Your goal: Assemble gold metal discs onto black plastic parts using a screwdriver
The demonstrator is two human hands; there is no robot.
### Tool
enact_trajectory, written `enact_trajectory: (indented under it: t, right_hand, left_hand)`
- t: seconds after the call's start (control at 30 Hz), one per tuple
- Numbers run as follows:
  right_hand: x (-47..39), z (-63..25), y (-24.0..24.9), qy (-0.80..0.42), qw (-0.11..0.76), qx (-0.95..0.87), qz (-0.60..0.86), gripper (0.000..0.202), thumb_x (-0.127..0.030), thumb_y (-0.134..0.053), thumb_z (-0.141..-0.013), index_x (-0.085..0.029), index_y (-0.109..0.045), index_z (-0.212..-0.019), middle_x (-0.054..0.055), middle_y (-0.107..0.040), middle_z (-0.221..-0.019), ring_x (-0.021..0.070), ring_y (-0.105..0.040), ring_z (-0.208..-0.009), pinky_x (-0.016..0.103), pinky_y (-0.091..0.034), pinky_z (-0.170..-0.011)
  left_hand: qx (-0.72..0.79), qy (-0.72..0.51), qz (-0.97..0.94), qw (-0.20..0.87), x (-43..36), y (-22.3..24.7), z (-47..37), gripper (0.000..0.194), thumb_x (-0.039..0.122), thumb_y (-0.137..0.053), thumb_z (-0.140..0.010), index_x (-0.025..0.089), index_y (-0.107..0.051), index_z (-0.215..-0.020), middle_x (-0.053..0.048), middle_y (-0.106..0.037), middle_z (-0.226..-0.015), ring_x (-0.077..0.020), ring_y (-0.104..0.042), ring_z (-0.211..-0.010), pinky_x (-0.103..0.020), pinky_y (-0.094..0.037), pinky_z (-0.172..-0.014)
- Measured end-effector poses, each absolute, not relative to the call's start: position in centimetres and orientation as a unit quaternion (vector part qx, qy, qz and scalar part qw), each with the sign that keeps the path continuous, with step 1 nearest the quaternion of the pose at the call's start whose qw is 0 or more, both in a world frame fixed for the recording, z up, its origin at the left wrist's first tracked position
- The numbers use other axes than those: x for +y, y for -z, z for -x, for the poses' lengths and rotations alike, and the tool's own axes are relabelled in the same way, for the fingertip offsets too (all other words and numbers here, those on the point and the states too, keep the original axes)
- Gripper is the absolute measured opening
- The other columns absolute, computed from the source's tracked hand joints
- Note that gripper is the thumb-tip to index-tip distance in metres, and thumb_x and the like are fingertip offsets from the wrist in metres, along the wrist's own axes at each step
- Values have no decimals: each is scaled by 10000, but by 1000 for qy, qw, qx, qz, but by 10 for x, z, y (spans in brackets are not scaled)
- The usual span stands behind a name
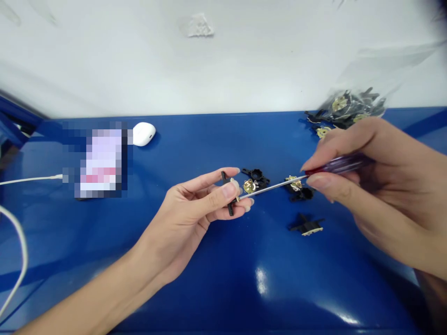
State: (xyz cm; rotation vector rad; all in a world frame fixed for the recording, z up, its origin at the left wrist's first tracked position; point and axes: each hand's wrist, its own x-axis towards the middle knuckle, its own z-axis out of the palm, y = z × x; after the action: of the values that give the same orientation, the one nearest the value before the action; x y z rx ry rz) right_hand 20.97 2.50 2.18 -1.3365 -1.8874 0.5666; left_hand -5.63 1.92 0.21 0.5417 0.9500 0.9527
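Note:
My left hand (206, 200) pinches a small black plastic part (231, 209) with a brass-coloured piece at its side, seen nearly edge-on. In my right hand (363, 186) is a screwdriver (337, 165) with a dark red-purple handle. Its thin metal shaft runs left, and the tip meets the brass side of the held part; the exact contact point is too small to make out. Just behind lie a black part with a brass disc (250, 186) and another black and brass part (295, 183). Nearer to me sits a third black part (307, 226) with a brass edge.
A clear plastic bag (359, 104) of similar black and brass parts lies at the back right, against the white wall (223, 70). On the left are a blurred-out phone (101, 160), a white earbud case (144, 134) and a white cable (24, 251). The tabletop (209, 288) is glossy blue.

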Motion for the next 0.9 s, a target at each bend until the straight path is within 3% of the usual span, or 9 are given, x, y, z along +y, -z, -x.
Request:
enact_trajectory:
  t: [0.13,0.27,0.33,0.47,0.53,0.63,0.7,0.8,0.9]
  right_hand:
    - [24,-206,-23,-167,352,-752,532,392,-584,-665,-1132,-331,-673,-832,-68,-551,-622,145,-473,-552,386,-370,-578]
    - [25,-212,-23,-246,324,-765,500,122,-515,-718,-1107,-395,-741,-1116,-55,-745,-957,171,-631,-738,366,-482,-644]
    - [26,-213,-22,-251,333,-759,500,137,-509,-763,-1084,-411,-741,-1178,-53,-768,-1048,176,-678,-796,361,-505,-659]
    - [27,-208,-22,-191,347,-769,502,307,-525,-693,-1133,-336,-674,-893,-62,-614,-740,146,-519,-602,373,-416,-592]
    - [28,-209,-22,-191,331,-780,495,365,-511,-638,-1160,-310,-641,-855,-52,-565,-709,146,-470,-579,376,-403,-586]
    - [30,-213,-21,-246,311,-777,489,146,-510,-678,-1133,-377,-733,-1107,-37,-715,-919,174,-612,-702,375,-469,-608]
    - [30,-214,-19,-255,326,-767,490,136,-488,-735,-1103,-407,-739,-1212,-35,-755,-1055,187,-674,-795,371,-515,-651]
    - [28,-210,-18,-198,361,-765,495,105,-472,-765,-1095,-381,-743,-1049,-56,-722,-912,172,-638,-718,380,-481,-642]
    - [27,-206,-19,-170,340,-787,486,313,-507,-670,-1147,-323,-677,-893,-50,-632,-767,164,-560,-631,396,-428,-623]
  left_hand:
    - [436,-437,-245,748,19,-1,57,280,228,-1029,-893,185,-927,-1150,-12,-818,-819,-110,-792,-727,-143,-658,-725]
    - [442,-447,-241,740,21,-1,58,270,225,-1032,-887,188,-930,-1135,-22,-836,-838,-127,-816,-747,-155,-676,-730]
    - [444,-450,-240,736,21,-1,58,275,222,-1034,-883,190,-931,-1135,-24,-840,-850,-135,-826,-760,-160,-682,-737]
    - [442,-440,-243,743,20,-4,56,273,222,-1035,-881,184,-931,-1131,-14,-824,-808,-120,-805,-722,-145,-667,-714]
    - [440,-442,-242,744,19,-4,56,261,214,-1036,-879,186,-932,-1117,-7,-820,-796,-110,-795,-698,-138,-661,-701]
    - [439,-447,-244,740,19,-3,56,254,215,-1029,-887,194,-931,-1121,-10,-830,-818,-122,-813,-729,-148,-672,-718]
    - [442,-449,-244,737,19,-2,57,260,226,-1027,-891,195,-928,-1130,-18,-837,-843,-138,-827,-764,-159,-681,-729]
    - [446,-451,-242,735,20,-2,58,282,238,-1032,-888,182,-923,-1143,-20,-825,-829,-134,-813,-746,-157,-677,-711]
    - [442,-455,-243,734,22,-3,58,277,232,-1023,-899,173,-921,-1149,-8,-806,-804,-121,-795,-721,-155,-675,-709]
